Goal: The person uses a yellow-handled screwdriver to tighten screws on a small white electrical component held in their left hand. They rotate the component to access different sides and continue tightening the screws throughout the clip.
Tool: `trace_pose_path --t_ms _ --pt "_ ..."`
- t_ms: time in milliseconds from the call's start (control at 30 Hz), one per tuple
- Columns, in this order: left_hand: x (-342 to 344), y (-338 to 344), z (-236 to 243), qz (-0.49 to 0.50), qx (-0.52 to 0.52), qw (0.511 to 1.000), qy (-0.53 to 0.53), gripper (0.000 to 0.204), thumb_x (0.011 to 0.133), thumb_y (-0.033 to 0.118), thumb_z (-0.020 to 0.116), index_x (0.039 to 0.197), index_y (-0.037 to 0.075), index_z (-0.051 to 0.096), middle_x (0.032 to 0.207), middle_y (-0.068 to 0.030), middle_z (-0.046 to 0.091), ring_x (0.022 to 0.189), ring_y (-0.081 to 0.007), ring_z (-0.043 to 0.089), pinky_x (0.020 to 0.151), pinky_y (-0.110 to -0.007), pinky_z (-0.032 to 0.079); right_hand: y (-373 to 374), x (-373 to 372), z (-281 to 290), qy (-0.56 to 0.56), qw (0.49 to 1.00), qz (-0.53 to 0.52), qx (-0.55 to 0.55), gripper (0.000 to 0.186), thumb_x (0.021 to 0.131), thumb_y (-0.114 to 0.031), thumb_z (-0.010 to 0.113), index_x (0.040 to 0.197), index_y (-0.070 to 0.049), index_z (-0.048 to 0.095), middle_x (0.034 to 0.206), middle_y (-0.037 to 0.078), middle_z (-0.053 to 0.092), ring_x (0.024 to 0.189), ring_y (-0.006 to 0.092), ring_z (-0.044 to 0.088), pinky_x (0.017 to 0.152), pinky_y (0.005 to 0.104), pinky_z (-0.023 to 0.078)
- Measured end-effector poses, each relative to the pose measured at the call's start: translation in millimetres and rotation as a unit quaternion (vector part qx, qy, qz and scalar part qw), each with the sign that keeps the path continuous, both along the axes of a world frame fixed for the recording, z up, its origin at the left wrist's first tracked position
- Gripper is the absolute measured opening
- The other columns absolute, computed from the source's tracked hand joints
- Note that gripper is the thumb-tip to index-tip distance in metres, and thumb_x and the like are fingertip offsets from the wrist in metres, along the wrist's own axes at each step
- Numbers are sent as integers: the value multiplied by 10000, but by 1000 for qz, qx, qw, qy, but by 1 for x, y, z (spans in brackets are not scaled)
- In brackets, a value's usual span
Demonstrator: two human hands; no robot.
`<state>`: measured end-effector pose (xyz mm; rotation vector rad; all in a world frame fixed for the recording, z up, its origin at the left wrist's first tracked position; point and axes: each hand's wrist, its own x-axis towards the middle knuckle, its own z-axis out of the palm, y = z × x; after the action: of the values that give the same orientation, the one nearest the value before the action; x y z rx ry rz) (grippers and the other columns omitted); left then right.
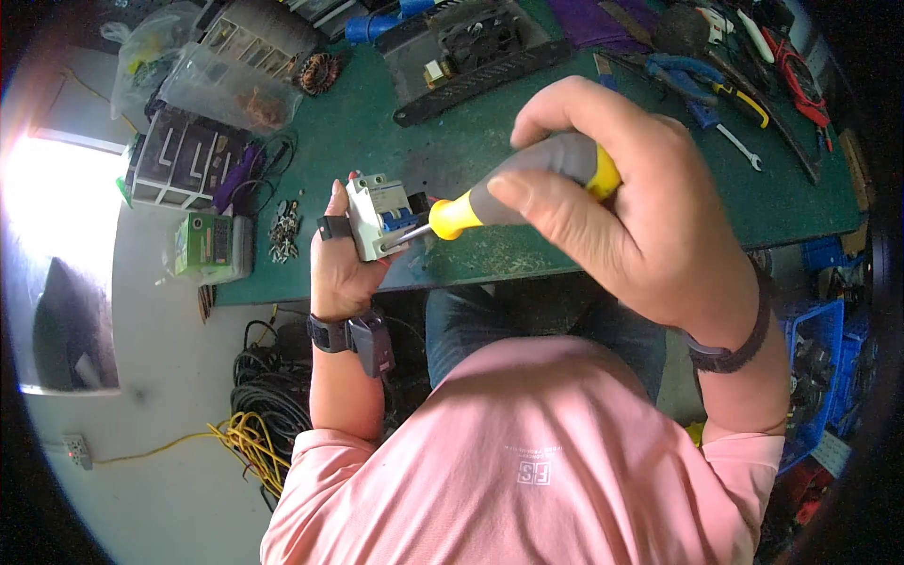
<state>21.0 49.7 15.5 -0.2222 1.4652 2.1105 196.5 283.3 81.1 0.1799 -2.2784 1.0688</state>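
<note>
A white circuit breaker with a blue toggle lies in my left hand, the thumb along its left side and the fingers mostly hidden beneath it. A black band circles that thumb. My right hand is wrapped round the grey and yellow handle of a screwdriver. Its metal shaft slants down to the left, and the tip meets the breaker's near end, at or close to a screw hole. Whether the tip sits in a screw is too small to tell.
Loose screws lie on the green workbench, left of the breaker. Beyond are a black vented metal case, a copper coil and a drawer box. Pliers and a wrench lie far right. Blue crates stand below.
</note>
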Motion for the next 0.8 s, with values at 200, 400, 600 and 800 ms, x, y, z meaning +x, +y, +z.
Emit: trace_pose_path --t_ms 200,400,600,800 --pt "0 3 4 -3 -10 1000 15 335 982 452 505 1225 231 571 1047 -46 671 876 -254 660 700 -431 538 -3 -3 3 59 998 9 -19 317 797 -132 750 1052 -52 581 825 49 590 701 116 543 635 248 445" --pt "-4 -2 3 7 -17 998 62 358 975 441 529 1219 184 582 1032 -46 674 857 -241 669 705 -429 544 -1 -7 -13 55 995 15 -80 229 803 -76 721 1003 -28 621 911 55 607 728 111 547 632 236 441" --pt "-11 -5 15 29 -15 997 71 345 963 433 559 1183 174 617 1002 -45 681 844 -230 668 704 -428 542 -9 -1 -26 78 983 53 -160 296 778 -68 746 1050 -42 631 1040 64 565 846 91 550 624 206 425" --pt "-6 -4 13 18 -62 996 67 365 946 500 546 1170 220 616 1048 -69 673 888 -258 658 714 -429 528 0 6 -21 -28 997 -15 -69 242 831 -127 726 1028 -25 630 876 106 597 808 161 573 632 260 433"
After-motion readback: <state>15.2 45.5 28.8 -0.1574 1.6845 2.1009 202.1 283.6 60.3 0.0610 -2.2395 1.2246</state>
